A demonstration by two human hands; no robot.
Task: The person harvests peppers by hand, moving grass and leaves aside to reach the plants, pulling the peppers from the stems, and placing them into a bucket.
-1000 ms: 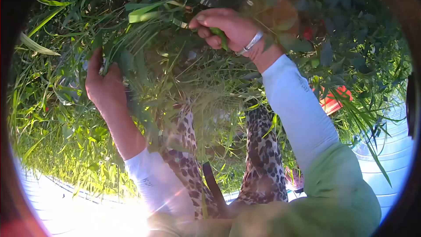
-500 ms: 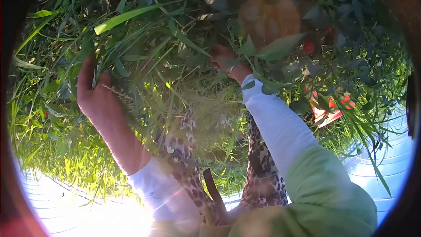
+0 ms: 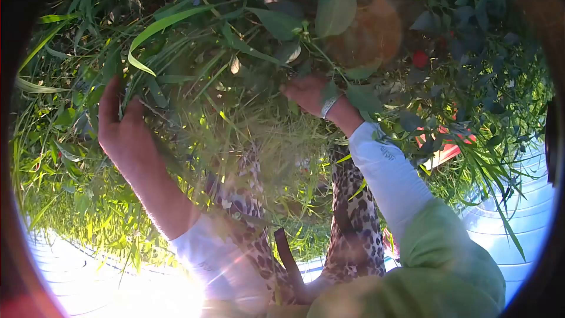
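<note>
My left hand (image 3: 126, 126) is at the left among long grass blades (image 3: 159, 29), thumb and a finger stretched apart with green between them; some fingertips are hidden in the leaves. Nearer the middle, my right hand (image 3: 309, 93) has its fingers curled closed low among the stems. What it grips, if anything, is hidden. A silvery band (image 3: 329, 106) circles the right wrist. Broad-leaved stems (image 3: 321, 53) rise just above that hand, and one leaf (image 3: 364, 99) overlaps the wrist. Dry, tangled grass (image 3: 259, 135) lies between the two hands.
A round red fruit-like thing (image 3: 419, 59) shows among dark leaves at upper right. Behind foliage is a red and white object (image 3: 444, 154). Pale ridged sheeting (image 3: 512, 200) runs along the right and lower left. My legs in spotted trousers (image 3: 356, 235) stand below; glare whitens the lower left.
My right hand has drawn slightly right and down, with its wrist band showing more. Broad leaves above it have swung. My left hand has shifted slightly left.
</note>
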